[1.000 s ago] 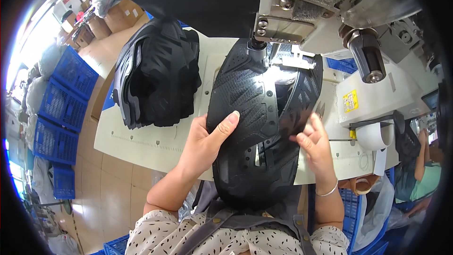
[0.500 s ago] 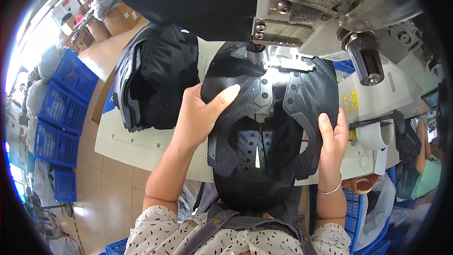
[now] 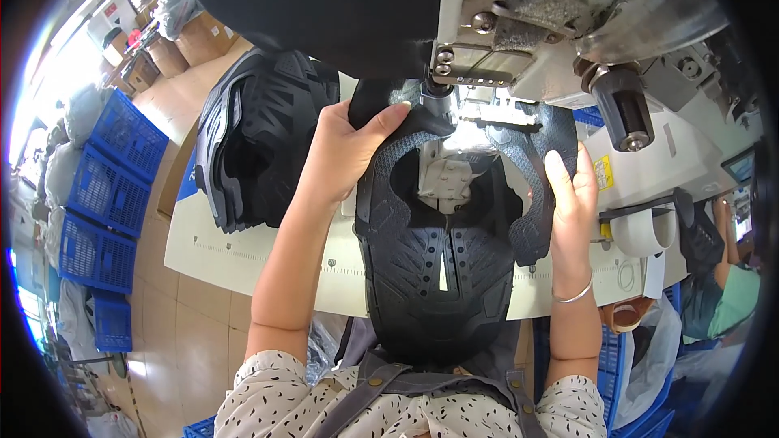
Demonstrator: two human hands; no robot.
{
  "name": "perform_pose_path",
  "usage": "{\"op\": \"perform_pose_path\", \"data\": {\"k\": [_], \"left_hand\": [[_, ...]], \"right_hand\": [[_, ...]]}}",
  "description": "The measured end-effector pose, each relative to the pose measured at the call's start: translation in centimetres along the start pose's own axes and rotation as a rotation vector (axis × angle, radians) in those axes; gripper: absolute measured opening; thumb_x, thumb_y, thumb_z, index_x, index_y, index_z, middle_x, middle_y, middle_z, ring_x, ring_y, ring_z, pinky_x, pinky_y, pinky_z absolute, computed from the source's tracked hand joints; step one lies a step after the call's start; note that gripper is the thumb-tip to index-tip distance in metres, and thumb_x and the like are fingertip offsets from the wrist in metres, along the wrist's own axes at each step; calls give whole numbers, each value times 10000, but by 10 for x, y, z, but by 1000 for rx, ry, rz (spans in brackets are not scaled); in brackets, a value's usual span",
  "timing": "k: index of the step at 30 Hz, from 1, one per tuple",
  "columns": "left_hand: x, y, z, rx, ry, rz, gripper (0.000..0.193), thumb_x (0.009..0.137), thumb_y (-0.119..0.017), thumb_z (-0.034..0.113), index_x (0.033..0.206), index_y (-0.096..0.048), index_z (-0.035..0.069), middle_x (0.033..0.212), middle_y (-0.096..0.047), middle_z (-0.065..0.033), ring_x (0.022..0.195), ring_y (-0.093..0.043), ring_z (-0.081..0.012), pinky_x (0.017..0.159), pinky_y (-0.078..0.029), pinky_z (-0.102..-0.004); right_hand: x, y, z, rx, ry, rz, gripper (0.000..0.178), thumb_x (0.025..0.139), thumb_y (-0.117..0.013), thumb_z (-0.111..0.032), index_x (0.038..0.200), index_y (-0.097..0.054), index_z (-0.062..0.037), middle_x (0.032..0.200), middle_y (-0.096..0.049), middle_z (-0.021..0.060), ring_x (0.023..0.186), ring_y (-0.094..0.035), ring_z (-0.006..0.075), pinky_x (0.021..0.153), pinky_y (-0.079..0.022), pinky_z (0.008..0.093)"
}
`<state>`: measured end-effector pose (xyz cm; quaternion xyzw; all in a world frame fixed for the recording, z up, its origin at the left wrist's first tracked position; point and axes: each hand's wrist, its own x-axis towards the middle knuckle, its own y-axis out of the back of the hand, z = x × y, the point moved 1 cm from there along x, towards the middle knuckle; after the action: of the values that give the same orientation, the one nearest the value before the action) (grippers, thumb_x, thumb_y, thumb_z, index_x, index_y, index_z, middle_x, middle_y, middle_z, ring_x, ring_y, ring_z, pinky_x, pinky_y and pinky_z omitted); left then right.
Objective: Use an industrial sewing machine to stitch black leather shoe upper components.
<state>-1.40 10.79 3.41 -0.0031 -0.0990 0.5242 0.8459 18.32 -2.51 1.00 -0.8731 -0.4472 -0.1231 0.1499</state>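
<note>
A large black perforated shoe upper piece [image 3: 442,268] lies spread on the white sewing table [image 3: 243,251], its top edge under the sewing machine head [image 3: 519,24]. My left hand [image 3: 345,150] presses flat on the piece's upper left wing, fingers reaching toward the needle area. My right hand [image 3: 568,195] holds the right wing of the piece, fingers pointing up; a thin bracelet sits on that wrist. The lower end of the piece hangs over the table edge toward my lap.
A stack of similar black pieces [image 3: 256,146] rests on the table to the left. Blue plastic crates [image 3: 105,195] stand on the tiled floor at far left. Another person in a green top [image 3: 730,292] sits at far right beside a white tape roll [image 3: 641,231].
The black piece has been unfolded and spread wider under the machine head. Both my hands moved up and apart along its wings.
</note>
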Motion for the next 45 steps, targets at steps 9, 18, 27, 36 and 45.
{"op": "perform_pose_path", "data": {"k": [9, 18, 27, 36, 45], "left_hand": [[9, 8, 0, 93, -229, 214, 285, 810, -659, 201, 856, -616, -77, 760, -625, -35, 677, -514, -64, 633, -440, -218], [-25, 167, 47, 331, -17, 671, 418, 783, -665, 271, 1015, -589, -68, 869, -626, -85, 743, -586, -145, 678, -470, -264], [-49, 177, 19, 1700, -514, 1178, 441, 764, -652, 302, 1084, -538, 22, 973, -586, -126, 944, -536, -265, 808, -408, -330], [-99, 29, -75, 1168, -407, -54, 664, 669, -719, 357, 1185, -476, 18, 1112, -510, -137, 1014, -484, -284, 848, -375, -382], [-104, 19, -60, 1300, -273, 7, 703, 678, -716, 368, 1201, -447, -16, 1126, -497, -191, 1018, -489, -324, 877, -386, -364]], "right_hand": [[45, -5, -1, -9, -113, -110, 151, 862, -530, -201, 928, -556, -67, 731, -540, -26, 557, -474, 16, 481, -393, 166], [20, 3, 17, -396, -8, -287, 136, 791, -563, -56, 901, -587, 21, 759, -591, 41, 639, -542, 92, 557, -437, 237], [-46, 37, 48, -983, -29, -316, 401, 669, -716, -112, 1018, -550, -4, 823, -532, 106, 749, -545, 254, 670, -448, 333], [-38, 43, 53, -506, -270, -240, 465, 715, -662, -9, 1145, -487, 9, 720, -556, 44, 565, -503, 84, 557, -422, 238], [-92, 13, 29, -150, -381, -446, 333, 804, -617, -88, 1100, -525, 33, 1000, -592, 78, 927, -530, 129, 818, -427, 283]]}}
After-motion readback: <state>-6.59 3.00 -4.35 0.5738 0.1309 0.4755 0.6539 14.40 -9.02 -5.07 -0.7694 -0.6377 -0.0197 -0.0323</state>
